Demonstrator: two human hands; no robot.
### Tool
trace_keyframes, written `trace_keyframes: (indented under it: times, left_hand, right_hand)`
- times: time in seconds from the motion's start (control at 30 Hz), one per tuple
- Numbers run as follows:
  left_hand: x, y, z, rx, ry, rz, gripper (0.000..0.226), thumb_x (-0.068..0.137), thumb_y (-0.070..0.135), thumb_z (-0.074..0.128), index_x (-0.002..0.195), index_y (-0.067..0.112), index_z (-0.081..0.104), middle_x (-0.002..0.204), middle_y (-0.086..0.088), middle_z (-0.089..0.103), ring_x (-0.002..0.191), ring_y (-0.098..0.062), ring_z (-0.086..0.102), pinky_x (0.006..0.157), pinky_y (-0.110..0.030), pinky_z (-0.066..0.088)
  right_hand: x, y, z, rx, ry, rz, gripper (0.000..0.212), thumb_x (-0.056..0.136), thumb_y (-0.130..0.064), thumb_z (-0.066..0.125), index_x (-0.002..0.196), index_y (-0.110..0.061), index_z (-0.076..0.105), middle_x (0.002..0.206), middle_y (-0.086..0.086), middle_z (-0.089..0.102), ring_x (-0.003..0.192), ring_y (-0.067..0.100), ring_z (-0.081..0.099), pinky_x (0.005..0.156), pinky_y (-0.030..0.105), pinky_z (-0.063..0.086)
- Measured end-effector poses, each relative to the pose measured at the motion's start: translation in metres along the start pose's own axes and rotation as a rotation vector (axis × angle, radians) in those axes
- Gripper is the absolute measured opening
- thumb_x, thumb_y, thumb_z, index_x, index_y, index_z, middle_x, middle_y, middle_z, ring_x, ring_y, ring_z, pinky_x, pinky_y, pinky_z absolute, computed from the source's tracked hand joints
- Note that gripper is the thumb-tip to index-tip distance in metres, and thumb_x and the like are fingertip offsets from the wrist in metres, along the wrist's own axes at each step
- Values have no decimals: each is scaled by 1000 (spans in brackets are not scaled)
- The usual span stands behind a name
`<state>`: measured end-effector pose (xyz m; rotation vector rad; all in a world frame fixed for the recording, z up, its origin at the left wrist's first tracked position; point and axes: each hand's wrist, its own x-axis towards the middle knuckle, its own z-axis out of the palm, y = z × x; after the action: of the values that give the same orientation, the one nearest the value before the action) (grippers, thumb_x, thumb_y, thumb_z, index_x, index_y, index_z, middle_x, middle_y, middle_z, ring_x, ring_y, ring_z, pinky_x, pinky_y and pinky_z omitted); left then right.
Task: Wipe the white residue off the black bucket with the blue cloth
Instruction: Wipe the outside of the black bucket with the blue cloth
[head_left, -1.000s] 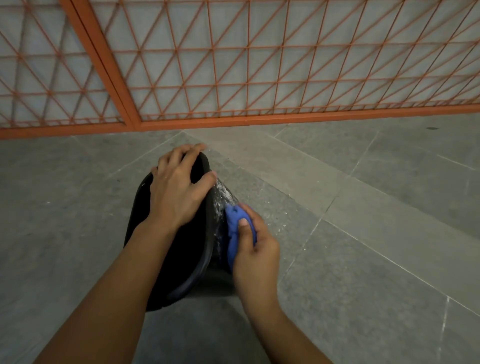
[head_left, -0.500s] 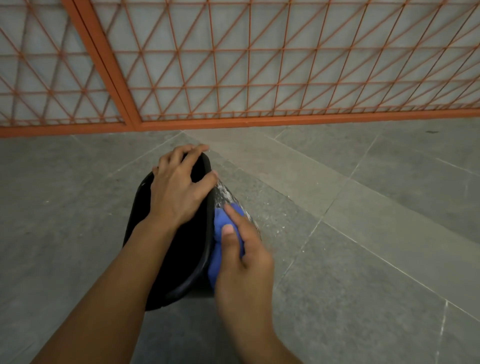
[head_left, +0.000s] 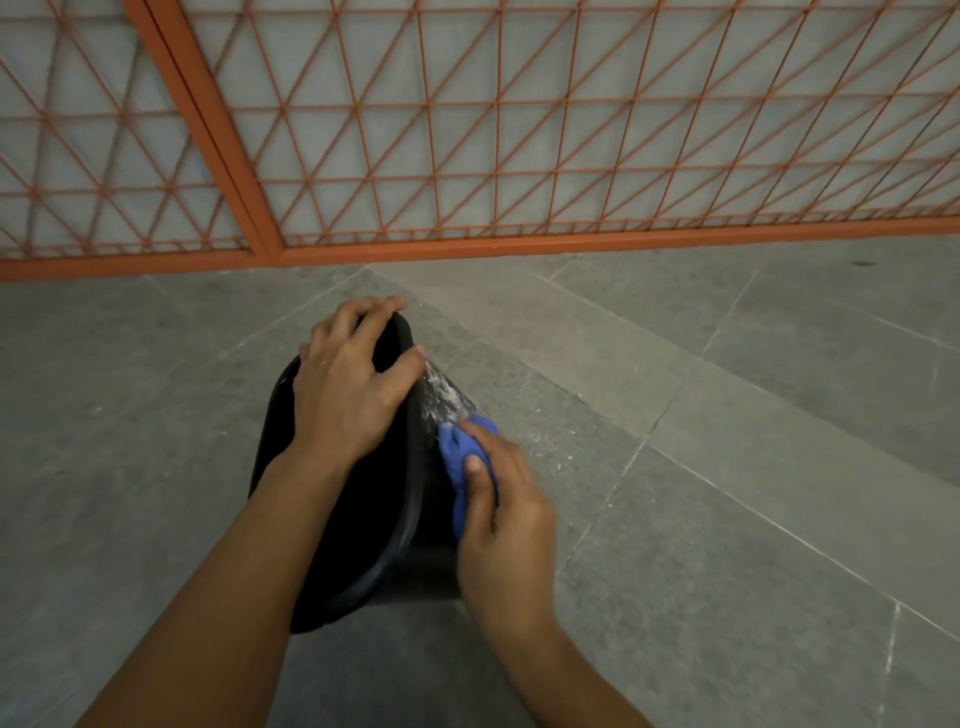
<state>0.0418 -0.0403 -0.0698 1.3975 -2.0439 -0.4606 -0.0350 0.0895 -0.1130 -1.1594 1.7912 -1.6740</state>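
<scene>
Round black plastic bucket (head_left: 358, 519) at frame centre, on the grey tiled floor (head_left: 727, 519). Left hand (head_left: 348, 384) grips its far rim. Right hand (head_left: 498, 514) pinches bunched blue cloth (head_left: 460, 457) against the outer wall. White residue (head_left: 441, 397) lies just above the cloth, toward upper frame: wipe up.

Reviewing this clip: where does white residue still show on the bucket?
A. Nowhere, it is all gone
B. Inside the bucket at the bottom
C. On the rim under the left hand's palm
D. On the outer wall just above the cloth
D: white residue speckles the outer wall of the bucket just beyond the cloth, which the right hand presses to that wall while the left hand grips the rim.
</scene>
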Motion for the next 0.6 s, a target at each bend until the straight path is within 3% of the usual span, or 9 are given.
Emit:
trace_keyframes:
  times: [0.17, 0.27, 0.37, 0.5, 0.6]
  left_hand:
    - [1, 8, -1, 13, -46, -27, 75, 69, 61, 32, 136, 31, 45, 140, 3, 43, 131, -24, 36, 108, -48, 30]
    - [2, 15, 2, 51, -167, -58, 63, 90, 43, 43, 147, 23, 26, 157, 1, 20, 144, -23, 15, 117, -47, 11]
    - [-3, 28, 11, 92, -247, -33, 63, 96, 34, 39, 150, 22, 8, 160, 3, -2, 147, -18, -6, 117, -38, -5]
    - [0, 33, 18, 142, -288, -18, 63, 97, 34, 33, 150, 21, 1, 159, 1, -9, 146, -18, -11, 117, -42, -6]
    - [0, 32, 17, 130, -318, -21, 62, 99, 33, 30, 150, 20, -2, 159, 0, -12, 146, -16, -13, 117, -42, -6]
  right_hand:
    - [-8, -9, -2, 65, 14, -95, 33, 91, -32, 41, 114, -24, 63, 117, -16, 62, 111, -7, 53, 92, 6, 36]
    - [7, 2, -2, 83, 5, -2, 34, 91, -35, 38, 115, -30, 61, 115, -20, 62, 110, -6, 54, 93, 12, 40]
    - [11, 15, -12, 88, 26, 93, 30, 89, -38, 41, 112, -39, 59, 115, -23, 60, 111, -6, 53, 98, 20, 42]
    - [-8, 1, -20, 114, 31, 73, 31, 83, -35, 53, 111, -46, 58, 119, -27, 57, 115, -8, 50, 98, 9, 36]
    - [-7, -9, -19, 108, -38, 21, 33, 83, -42, 49, 115, -45, 57, 124, -27, 55, 116, -9, 48, 97, 7, 34]
